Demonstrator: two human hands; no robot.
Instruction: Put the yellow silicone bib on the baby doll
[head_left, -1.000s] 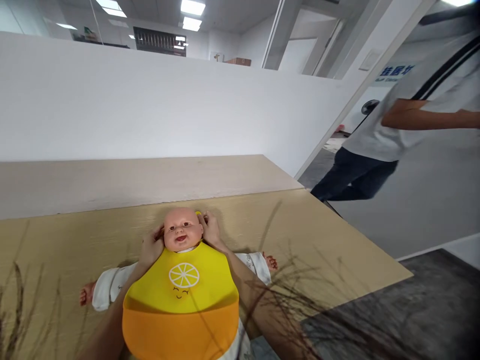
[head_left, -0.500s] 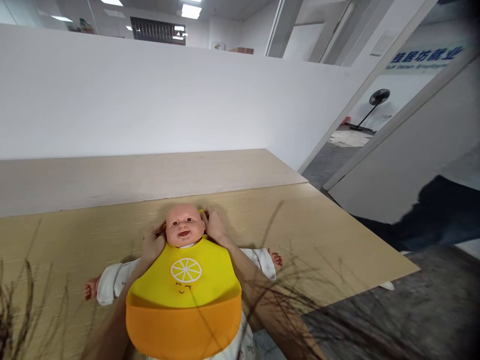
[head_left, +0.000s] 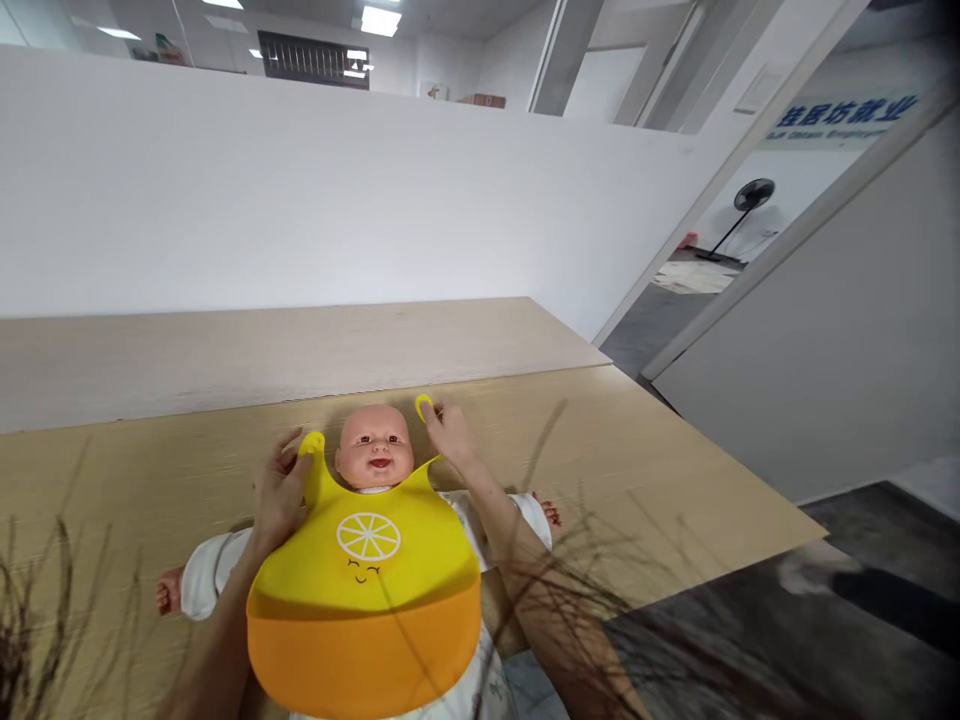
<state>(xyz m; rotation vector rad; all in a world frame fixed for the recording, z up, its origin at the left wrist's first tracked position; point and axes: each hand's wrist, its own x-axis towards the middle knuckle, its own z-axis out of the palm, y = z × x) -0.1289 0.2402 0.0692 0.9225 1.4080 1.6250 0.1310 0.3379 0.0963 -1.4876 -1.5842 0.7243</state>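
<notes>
A baby doll [head_left: 376, 440] in white clothes lies on its back on the table, arms spread and face up. Over its chest lies a yellow bib [head_left: 405, 555] with a lemon-slice print and an orange pocket [head_left: 364, 655]. My left hand [head_left: 281, 487] grips one neck strap of the bib, whose rounded end stands up left of the doll's head. Right of the head, my right hand [head_left: 448, 433] pinches the other strap, its looped tip showing above the fingers. Both straps are apart from the doll's neck.
The wooden table [head_left: 637, 480] meets a pale board [head_left: 300, 345] at the back, against a white partition [head_left: 337, 200]. Its right edge drops to a dark floor. Beyond a doorway stands a black fan [head_left: 754, 195]. A blurred dark shape [head_left: 900, 605] lies at lower right.
Both hands have moved outward from beside the doll's neck, drawing the bib straps apart. The doll's head has shifted slightly right. The dark-clothed leg at right has mostly left the view.
</notes>
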